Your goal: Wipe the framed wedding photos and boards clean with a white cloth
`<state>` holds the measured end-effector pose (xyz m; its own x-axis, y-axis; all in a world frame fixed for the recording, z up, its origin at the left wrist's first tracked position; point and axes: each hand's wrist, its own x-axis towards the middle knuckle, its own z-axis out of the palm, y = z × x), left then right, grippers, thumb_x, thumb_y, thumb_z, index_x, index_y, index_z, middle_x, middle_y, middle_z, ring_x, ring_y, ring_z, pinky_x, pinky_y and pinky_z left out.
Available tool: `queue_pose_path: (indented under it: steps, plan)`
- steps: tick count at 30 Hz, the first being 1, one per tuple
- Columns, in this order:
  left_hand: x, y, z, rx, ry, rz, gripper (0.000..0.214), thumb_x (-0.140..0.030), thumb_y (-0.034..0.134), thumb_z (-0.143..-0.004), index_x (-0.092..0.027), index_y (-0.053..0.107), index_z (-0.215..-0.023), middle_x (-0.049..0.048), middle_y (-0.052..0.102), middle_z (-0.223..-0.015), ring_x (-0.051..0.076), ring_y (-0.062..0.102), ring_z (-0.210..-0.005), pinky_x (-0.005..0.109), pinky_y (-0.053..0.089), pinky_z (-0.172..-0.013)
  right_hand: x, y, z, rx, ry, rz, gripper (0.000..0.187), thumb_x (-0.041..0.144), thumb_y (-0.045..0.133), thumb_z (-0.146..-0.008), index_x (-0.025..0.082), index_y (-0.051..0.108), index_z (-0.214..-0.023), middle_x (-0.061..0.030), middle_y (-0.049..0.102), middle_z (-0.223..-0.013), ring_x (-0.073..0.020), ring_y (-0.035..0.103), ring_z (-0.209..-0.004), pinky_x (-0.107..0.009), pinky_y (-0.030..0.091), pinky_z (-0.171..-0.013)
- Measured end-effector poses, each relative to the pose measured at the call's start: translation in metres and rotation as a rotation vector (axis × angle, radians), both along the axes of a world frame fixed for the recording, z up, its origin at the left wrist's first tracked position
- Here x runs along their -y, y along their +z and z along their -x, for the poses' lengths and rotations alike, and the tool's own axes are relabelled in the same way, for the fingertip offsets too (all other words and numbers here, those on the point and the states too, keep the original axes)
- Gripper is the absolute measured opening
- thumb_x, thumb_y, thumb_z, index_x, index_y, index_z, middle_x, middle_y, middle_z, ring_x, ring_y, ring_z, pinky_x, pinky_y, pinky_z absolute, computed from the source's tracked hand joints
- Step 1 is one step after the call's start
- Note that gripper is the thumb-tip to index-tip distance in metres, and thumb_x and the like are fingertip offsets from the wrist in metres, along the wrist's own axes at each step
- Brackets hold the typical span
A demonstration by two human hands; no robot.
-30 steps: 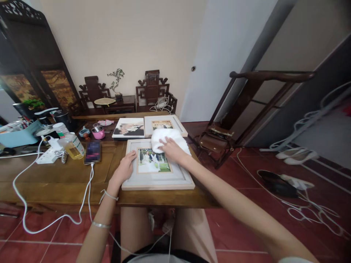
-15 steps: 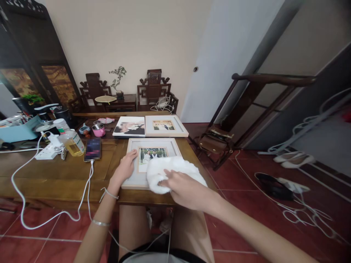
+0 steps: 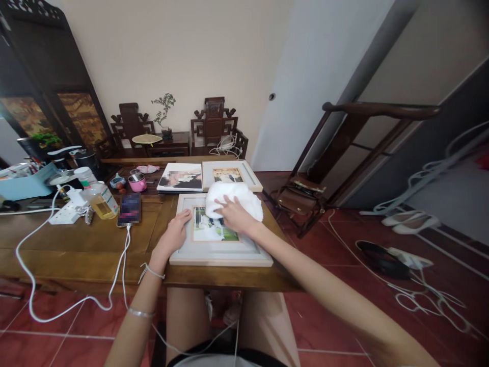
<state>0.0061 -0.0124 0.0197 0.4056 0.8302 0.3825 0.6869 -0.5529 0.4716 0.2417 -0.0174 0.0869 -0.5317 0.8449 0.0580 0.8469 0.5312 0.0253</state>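
A pale framed photo (image 3: 214,252) lies flat on the wooden table (image 3: 76,244) in front of me. My left hand (image 3: 173,235) rests on the frame's left edge, fingers spread flat. My right hand (image 3: 234,216) presses a white cloth (image 3: 233,196) onto the upper right part of the frame, fingers lying over the cloth. The cloth hides the frame's top right corner and part of the picture.
Two more photo frames (image 3: 231,176) lie behind it. To the left are a phone (image 3: 130,208) on a white cable, a bottle of yellow liquid (image 3: 100,200), a power strip (image 3: 64,214) and a pink bowl (image 3: 136,181). A dark wooden rack (image 3: 344,148) stands to the right; cables and shoes lie on the red floor.
My right hand swept the white cloth from the frame's top down to its near right corner, then back up to the top. My left hand stayed on the frame's left edge.
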Motion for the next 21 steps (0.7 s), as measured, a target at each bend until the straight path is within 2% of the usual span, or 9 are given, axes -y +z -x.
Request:
queue_pose_path:
  steps: [3,7,10,13,16,18,21]
  plan:
    - [0.001,-0.002,-0.001,0.022,0.013,0.001,0.056,0.003,0.037,-0.073,-0.016,0.058,-0.122,0.0073,0.053,-0.136,0.019,0.044,-0.130,0.042,0.032,-0.113,0.041,0.009,-0.002,0.009,0.077,0.073,0.055,0.000,0.039,-0.072,0.014,0.062,-0.120,-0.0130,0.047,-0.139,-0.0340,0.035,-0.130,-0.055,0.030,-0.102]
    - [0.002,-0.002,-0.002,0.006,0.042,-0.006,0.055,0.003,0.036,-0.075,-0.013,0.058,-0.123,0.0100,0.052,-0.136,0.020,0.044,-0.130,0.042,0.033,-0.112,0.101,0.039,-0.006,0.020,0.198,0.288,0.056,-0.002,0.039,-0.069,0.017,0.066,-0.113,-0.0137,0.066,-0.114,-0.0293,0.052,-0.116,-0.043,0.043,-0.091]
    - [0.002,-0.002,-0.002,0.004,0.021,-0.023,0.054,0.002,0.036,-0.075,-0.013,0.058,-0.123,0.0102,0.052,-0.135,0.020,0.044,-0.130,0.042,0.033,-0.113,0.120,0.048,-0.003,-0.025,0.210,0.337,0.052,-0.001,0.039,-0.069,0.018,0.070,-0.106,-0.0135,0.069,-0.103,-0.0280,0.056,-0.111,-0.039,0.045,-0.087]
    - [0.001,-0.002,-0.001,0.016,0.010,-0.029,0.055,0.002,0.037,-0.075,-0.015,0.058,-0.123,0.0082,0.053,-0.135,0.019,0.044,-0.130,0.042,0.033,-0.112,0.105,0.031,0.002,-0.099,0.180,0.270,0.056,0.000,0.040,-0.068,0.019,0.065,-0.115,-0.0140,0.063,-0.118,-0.0286,0.046,-0.124,-0.045,0.039,-0.097]
    - [0.001,-0.001,0.000,0.004,0.006,-0.024,0.056,0.002,0.037,-0.075,-0.015,0.057,-0.123,0.0083,0.052,-0.136,0.020,0.044,-0.130,0.043,0.033,-0.112,0.064,0.006,0.003,-0.125,0.145,0.159,0.060,0.001,0.043,-0.068,0.018,0.059,-0.124,-0.0128,0.046,-0.140,-0.0302,0.032,-0.134,-0.052,0.026,-0.106]
    - [0.002,0.001,0.001,-0.012,-0.009,-0.022,0.056,0.002,0.036,-0.075,-0.014,0.057,-0.123,0.0086,0.053,-0.136,0.020,0.044,-0.130,0.042,0.033,-0.112,0.031,-0.004,0.004,-0.097,0.088,0.090,0.060,0.001,0.044,-0.070,0.016,0.057,-0.127,-0.0118,0.036,-0.147,-0.0331,0.025,-0.136,-0.057,0.023,-0.106]
    - [0.002,0.004,0.001,-0.021,-0.025,-0.018,0.055,0.002,0.036,-0.074,-0.014,0.057,-0.123,0.0083,0.052,-0.136,0.020,0.044,-0.130,0.041,0.032,-0.113,-0.007,-0.007,0.010,-0.035,-0.009,0.033,0.062,0.000,0.042,-0.072,0.017,0.052,-0.131,-0.0091,0.026,-0.152,-0.0395,0.018,-0.137,-0.068,0.023,-0.100]
